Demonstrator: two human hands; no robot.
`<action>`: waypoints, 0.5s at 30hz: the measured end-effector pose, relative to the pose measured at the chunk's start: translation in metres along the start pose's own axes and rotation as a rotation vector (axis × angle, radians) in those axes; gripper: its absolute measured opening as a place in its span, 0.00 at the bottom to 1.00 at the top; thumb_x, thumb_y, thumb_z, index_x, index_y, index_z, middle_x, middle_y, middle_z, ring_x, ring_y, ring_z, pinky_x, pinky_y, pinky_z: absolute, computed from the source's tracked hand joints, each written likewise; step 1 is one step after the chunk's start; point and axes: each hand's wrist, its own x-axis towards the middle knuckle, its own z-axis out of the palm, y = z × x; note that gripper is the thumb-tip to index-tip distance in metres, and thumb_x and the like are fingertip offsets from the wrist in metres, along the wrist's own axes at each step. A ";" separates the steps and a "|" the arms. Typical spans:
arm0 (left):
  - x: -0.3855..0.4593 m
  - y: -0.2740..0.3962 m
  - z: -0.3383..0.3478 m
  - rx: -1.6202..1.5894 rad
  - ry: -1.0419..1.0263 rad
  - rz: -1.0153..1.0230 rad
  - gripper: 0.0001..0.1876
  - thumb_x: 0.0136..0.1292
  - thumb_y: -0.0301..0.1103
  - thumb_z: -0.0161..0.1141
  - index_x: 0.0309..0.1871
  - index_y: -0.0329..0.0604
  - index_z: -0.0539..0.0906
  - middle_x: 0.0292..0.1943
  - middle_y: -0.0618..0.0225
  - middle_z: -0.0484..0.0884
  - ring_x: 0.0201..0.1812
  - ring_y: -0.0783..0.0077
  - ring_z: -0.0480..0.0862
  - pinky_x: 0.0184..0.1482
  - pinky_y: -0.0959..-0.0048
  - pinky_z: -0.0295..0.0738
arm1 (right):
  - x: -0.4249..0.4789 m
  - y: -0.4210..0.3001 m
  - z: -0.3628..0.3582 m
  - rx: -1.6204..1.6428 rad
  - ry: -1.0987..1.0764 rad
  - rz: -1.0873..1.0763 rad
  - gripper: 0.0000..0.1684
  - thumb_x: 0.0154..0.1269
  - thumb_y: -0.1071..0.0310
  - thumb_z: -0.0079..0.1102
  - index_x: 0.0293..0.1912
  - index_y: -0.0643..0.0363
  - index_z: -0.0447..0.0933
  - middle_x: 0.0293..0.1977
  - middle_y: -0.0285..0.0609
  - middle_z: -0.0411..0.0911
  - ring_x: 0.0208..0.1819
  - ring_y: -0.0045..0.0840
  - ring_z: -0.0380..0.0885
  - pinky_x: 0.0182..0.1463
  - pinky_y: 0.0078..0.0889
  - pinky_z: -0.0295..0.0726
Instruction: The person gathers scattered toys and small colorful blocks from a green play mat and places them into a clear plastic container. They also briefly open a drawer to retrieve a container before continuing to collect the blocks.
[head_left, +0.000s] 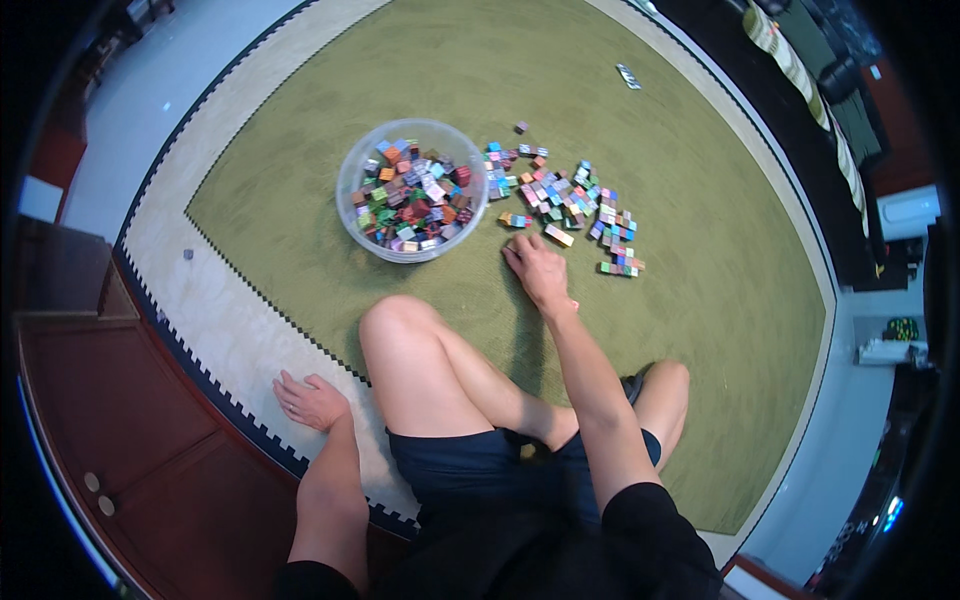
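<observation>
My right hand (538, 268) reaches down over the green foam mat (697, 225), its fingers bent near a short row of small cubes (515, 220) and a pale block piece (559, 235). Whether anything is under its fingertips cannot be told. My left hand (313, 401) rests on the cream mat border (225, 307) with fingers apart and nothing in it. A round clear plastic tub (349, 232) full of small multicoloured cubes (416, 195) stands ahead of my bent knee. To its right lie many joined and loose cubes (555, 187) in a spread group.
One loose cube (521, 127) lies beyond the group, another (188, 254) on the cream border. A small silvery object (628, 76) lies farther off on the mat. Dark red wooden cabinet doors (135, 420) are at the left. My legs (442, 367) are folded on the mat.
</observation>
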 end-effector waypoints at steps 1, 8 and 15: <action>0.001 0.002 -0.002 -0.003 0.002 0.002 0.28 0.79 0.36 0.60 0.80 0.46 0.80 0.83 0.52 0.78 0.83 0.50 0.77 0.85 0.48 0.69 | 0.000 -0.003 -0.003 0.087 0.058 0.021 0.18 0.81 0.48 0.72 0.52 0.52 0.84 0.42 0.48 0.86 0.41 0.48 0.92 0.42 0.55 0.91; 0.002 0.009 -0.012 0.007 -0.020 0.004 0.28 0.79 0.36 0.60 0.80 0.46 0.79 0.84 0.52 0.76 0.84 0.51 0.76 0.85 0.48 0.69 | 0.061 -0.122 -0.120 1.051 0.467 0.158 0.17 0.80 0.59 0.78 0.54 0.65 0.90 0.36 0.35 0.90 0.34 0.15 0.84 0.38 0.26 0.82; 0.003 0.006 -0.001 0.002 -0.022 -0.009 0.28 0.79 0.36 0.60 0.80 0.48 0.79 0.84 0.53 0.76 0.84 0.50 0.75 0.85 0.48 0.69 | 0.122 -0.223 -0.124 1.088 0.328 0.006 0.17 0.80 0.59 0.74 0.53 0.65 0.89 0.40 0.49 0.92 0.36 0.33 0.90 0.43 0.37 0.87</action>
